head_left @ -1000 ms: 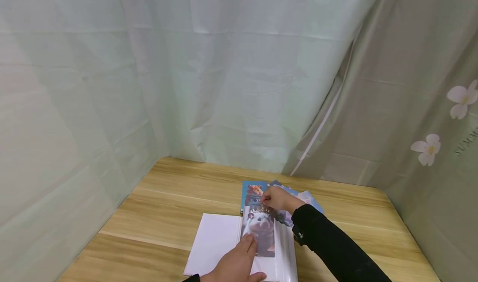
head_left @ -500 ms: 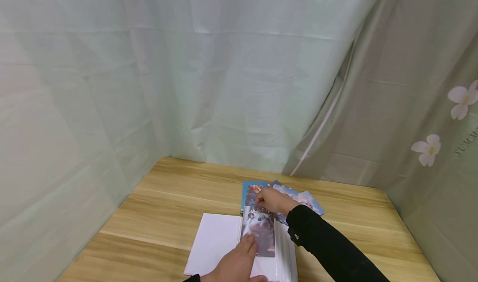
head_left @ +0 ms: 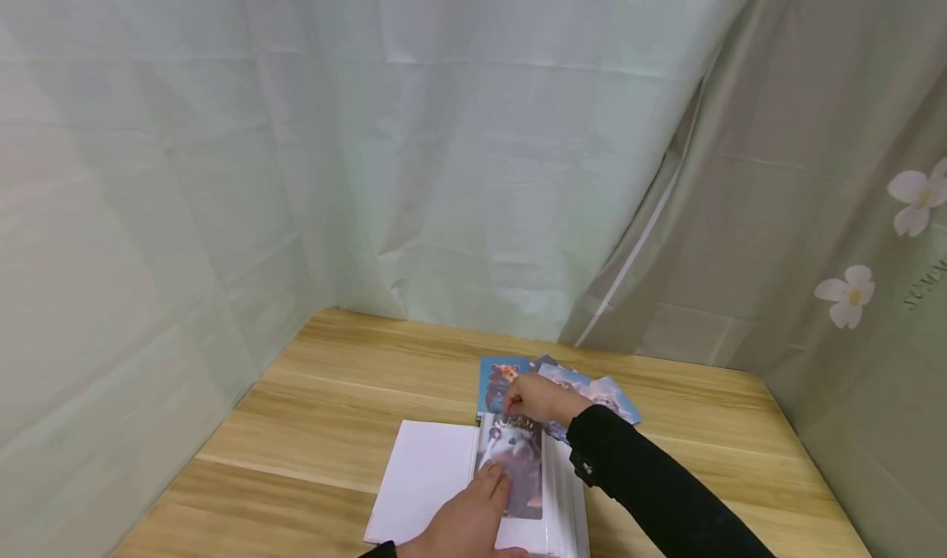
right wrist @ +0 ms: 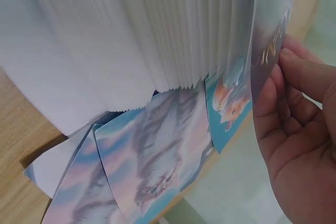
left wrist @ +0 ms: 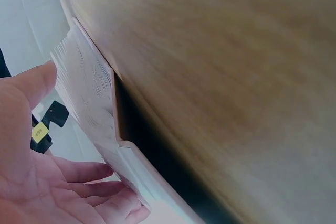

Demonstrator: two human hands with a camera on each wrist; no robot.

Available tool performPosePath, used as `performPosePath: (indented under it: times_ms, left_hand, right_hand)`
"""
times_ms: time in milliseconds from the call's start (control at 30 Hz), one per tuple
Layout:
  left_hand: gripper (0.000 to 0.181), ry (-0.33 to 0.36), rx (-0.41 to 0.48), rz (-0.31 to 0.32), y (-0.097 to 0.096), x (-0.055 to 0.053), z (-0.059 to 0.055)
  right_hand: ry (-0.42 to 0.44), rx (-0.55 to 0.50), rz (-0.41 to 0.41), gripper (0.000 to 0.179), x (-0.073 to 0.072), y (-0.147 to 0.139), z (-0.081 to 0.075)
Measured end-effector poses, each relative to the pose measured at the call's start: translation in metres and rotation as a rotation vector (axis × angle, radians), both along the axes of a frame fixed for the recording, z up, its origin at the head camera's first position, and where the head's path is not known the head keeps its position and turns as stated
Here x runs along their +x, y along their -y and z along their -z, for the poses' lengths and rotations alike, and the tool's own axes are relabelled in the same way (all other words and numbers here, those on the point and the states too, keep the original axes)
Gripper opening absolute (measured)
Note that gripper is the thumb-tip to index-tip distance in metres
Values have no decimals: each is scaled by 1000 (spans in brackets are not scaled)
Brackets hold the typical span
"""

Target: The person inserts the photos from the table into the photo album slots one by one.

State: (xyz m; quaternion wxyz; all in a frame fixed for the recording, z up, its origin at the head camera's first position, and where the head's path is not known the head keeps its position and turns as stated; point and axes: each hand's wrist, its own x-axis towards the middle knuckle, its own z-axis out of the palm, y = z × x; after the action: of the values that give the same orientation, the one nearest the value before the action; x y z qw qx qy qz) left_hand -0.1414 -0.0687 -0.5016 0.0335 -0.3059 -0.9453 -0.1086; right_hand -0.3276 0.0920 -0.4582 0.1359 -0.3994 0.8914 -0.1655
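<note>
A white photo album point(head_left: 425, 468) lies spread on the table, its many clear-sleeved pages point(right wrist: 173, 24) stacked on the right half. On the top page is a picture card point(head_left: 522, 480) of a pale, hamster-like animal in a gold crown. My right hand point(head_left: 538, 398) pinches that card's far edge between thumb and fingers, close by the gold crown print point(right wrist: 270, 48). My left hand point(head_left: 468, 513) rests on the page, its fingertips over the card's lower left part. From the left wrist, the fingers point(left wrist: 86, 171) show beside the album's page edges.
Behind the album lie a blue card point(head_left: 491, 377) with an orange animal and several overlapping pastel cards point(head_left: 610, 398), partly hidden by the right hand and sleeve. The wooden table point(head_left: 333, 394) meets hanging pale curtains point(head_left: 473, 172) at the back and sides.
My right hand has moved a little left along the card's far edge. The crowned-animal card has slid slightly toward me down the page. The left hand has stayed in place.
</note>
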Motion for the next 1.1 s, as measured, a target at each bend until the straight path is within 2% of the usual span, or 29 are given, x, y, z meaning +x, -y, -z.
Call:
performPosePath:
  times_ms: [233, 367, 567, 800, 1100]
  left_hand:
    - [94, 31, -1, -21, -2, 1, -3]
    - [96, 53, 11, -32, -3, 1, -3]
    - [96, 50, 15, -21, -3, 1, -2]
    - [96, 91, 27, -30, -4, 0, -4]
    - [96, 53, 6, -10, -2, 2, -4]
  right_hand:
    - [59, 4, -16, 18, 6, 0, -5]
    - [60, 15, -41, 18, 7, 0, -7]
    - [53, 21, -57, 16, 11, 0, -8]
    - [27, 41, -61, 15, 14, 0, -8]
    - [-49, 51, -95, 15, 23, -2, -9]
